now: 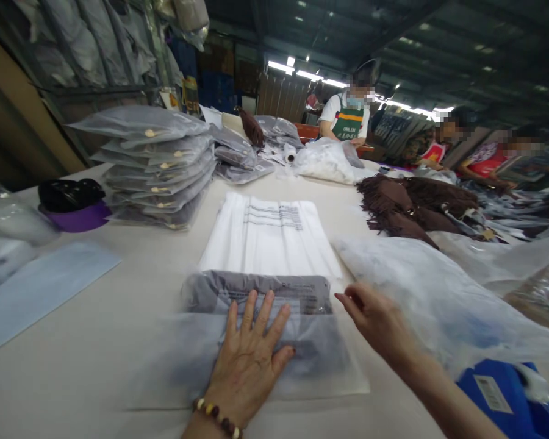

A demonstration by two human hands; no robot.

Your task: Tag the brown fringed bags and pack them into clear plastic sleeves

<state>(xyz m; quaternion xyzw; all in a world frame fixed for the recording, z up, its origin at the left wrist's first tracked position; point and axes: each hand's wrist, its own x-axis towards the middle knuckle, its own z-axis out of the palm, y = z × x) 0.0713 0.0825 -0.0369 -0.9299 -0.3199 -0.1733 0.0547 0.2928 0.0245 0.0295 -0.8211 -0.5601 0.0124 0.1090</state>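
My left hand (251, 360) lies flat with fingers spread on a frosted plastic bag (320, 366). Inside the bag is a folded grey garment (251, 283) whose upper part, in clear wrap, shows past the bag's mouth. To the right of the bag's upper edge hovers my right hand (375, 317), its fingers loosely curled and the thumb apart, with nothing visible in them. Just beyond the bag lies a stack of white plastic bags (269, 235) with printed text.
Bagged garments (160, 164) are piled at the left, by a purple tape roll (75, 213). A large translucent bag (407, 286) and a blue tape dispenser (498, 396) sit at the right, brown fringed items (407, 201) behind. Co-workers (348, 116) stand across the table.
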